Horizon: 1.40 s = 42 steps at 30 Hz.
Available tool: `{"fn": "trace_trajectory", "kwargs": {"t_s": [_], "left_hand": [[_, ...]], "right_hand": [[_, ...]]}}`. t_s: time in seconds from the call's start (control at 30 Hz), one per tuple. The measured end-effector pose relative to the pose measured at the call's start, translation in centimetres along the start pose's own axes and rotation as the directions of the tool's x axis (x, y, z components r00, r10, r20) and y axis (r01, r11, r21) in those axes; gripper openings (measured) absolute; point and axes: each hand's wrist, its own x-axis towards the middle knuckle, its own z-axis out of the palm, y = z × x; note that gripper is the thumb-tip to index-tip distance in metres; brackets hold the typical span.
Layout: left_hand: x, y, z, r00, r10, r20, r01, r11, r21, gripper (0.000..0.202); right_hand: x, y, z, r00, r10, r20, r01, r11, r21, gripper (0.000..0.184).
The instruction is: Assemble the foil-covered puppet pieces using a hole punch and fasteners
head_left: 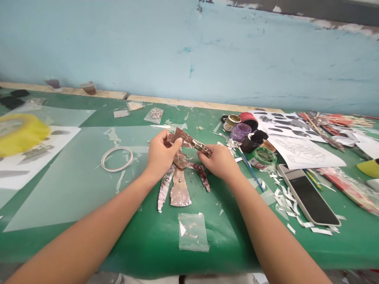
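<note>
My left hand (161,154) and my right hand (218,161) both pinch a flat, jointed figure cut from painted, shiny translucent sheet (180,185), held just above the green table (89,185). The left fingers grip its upper end, the right fingers grip an arm-like strip with a metal rivet. The figure's lower pieces hang down and rest on the table between my wrists. A small clear plastic bag (193,232) lies in front of it.
A ring of white tape (117,159) lies left of my hands. Paint jars (248,136), a blue brush (251,169), a phone (309,195), printed sheets (304,152) and paper scraps crowd the right. A yellow tape roll (20,132) sits far left. Small bags (154,115) lie near the wall.
</note>
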Motion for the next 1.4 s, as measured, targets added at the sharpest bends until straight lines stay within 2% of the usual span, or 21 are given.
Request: {"fn": "trace_trajectory", "kwargs": {"t_s": [0.2, 0.37, 0.5, 0.67, 0.77, 0.83, 0.93, 1.03, 1.1, 1.23, 1.4], "left_hand": [[-0.1, 0.2, 0.0, 1.0, -0.001, -0.005, 0.001, 1.0, -0.014, 0.03], [0.0, 0.4, 0.1, 0.999, -0.038, -0.007, 0.038, 0.999, -0.013, 0.029], [0.1, 0.0, 0.1, 1.0, -0.024, -0.005, 0.023, 0.999, -0.035, 0.029], [0.2, -0.4, 0.3, 0.996, -0.033, 0.077, 0.042, 0.992, -0.121, 0.016], [0.1, -0.3, 0.2, 0.991, -0.054, 0.125, 0.068, 0.991, -0.115, 0.02], [0.0, -0.1, 0.0, 0.992, -0.043, 0.119, 0.059, 0.989, -0.136, 0.022], [-0.2, 0.1, -0.3, 0.998, 0.009, 0.057, 0.001, 0.984, -0.18, 0.022], [-0.3, 0.4, -0.5, 0.999, 0.037, 0.014, -0.032, 0.971, -0.238, 0.023], [-0.5, 0.6, -0.5, 0.999, 0.048, 0.004, -0.045, 0.961, -0.272, 0.022], [-0.9, 1.4, -0.4, 0.994, 0.1, -0.033, -0.105, 0.963, -0.248, 0.019], [-1.3, 2.2, -0.5, 0.987, 0.149, -0.066, -0.154, 0.985, -0.075, 0.014]], "right_hand": [[0.1, 0.1, 0.0, 1.0, -0.001, 0.022, 0.001, 1.0, 0.027, 0.023], [0.1, 0.1, -0.1, 1.0, 0.002, 0.029, -0.002, 1.0, 0.0, 0.023], [0.1, -0.1, -0.3, 0.999, -0.005, 0.047, 0.007, 0.999, -0.038, 0.023], [-0.2, -0.8, -0.4, 1.0, 0.004, 0.019, -0.001, 0.981, -0.194, 0.022], [-0.5, -1.3, -0.6, 1.0, -0.011, -0.02, 0.006, 0.969, -0.248, 0.021], [-0.7, -1.4, -0.7, 0.999, -0.016, -0.04, 0.008, 0.981, -0.193, 0.021], [-0.8, -1.4, -1.0, 0.999, -0.012, -0.036, 0.013, 1.0, 0.022, 0.026], [-1.0, -1.3, -1.1, 0.999, -0.035, -0.025, 0.04, 0.973, 0.229, 0.031], [-1.1, -1.3, -1.2, 0.998, -0.054, -0.037, 0.063, 0.951, 0.304, 0.033], [-1.3, -1.5, -1.3, 0.997, -0.063, -0.042, 0.072, 0.95, 0.305, 0.032], [-1.4, -1.6, -1.3, 0.993, -0.07, -0.095, 0.083, 0.987, 0.138, 0.029]]}}
